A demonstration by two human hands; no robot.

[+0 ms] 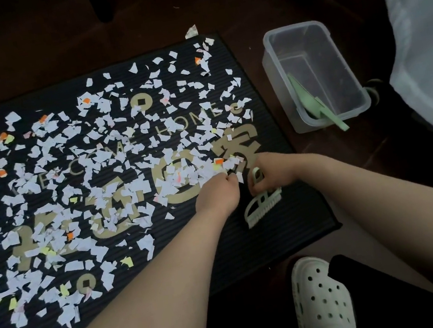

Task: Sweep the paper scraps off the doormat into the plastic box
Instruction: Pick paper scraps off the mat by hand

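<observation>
A black ribbed doormat with gold lettering lies on the dark floor, covered by several white, orange and yellow paper scraps. My right hand grips the handle of a pale green hand brush, whose bristles rest on the mat near its right end. My left hand pinches scraps at the edge of the pile, just left of the brush. A clear plastic box stands on the floor right of the mat, with a green dustpan leaning inside it.
A white clog on a foot sits by the mat's near right corner. White fabric hangs at the right. A dark furniture leg stands beyond the mat. One scrap lies off the mat's far edge.
</observation>
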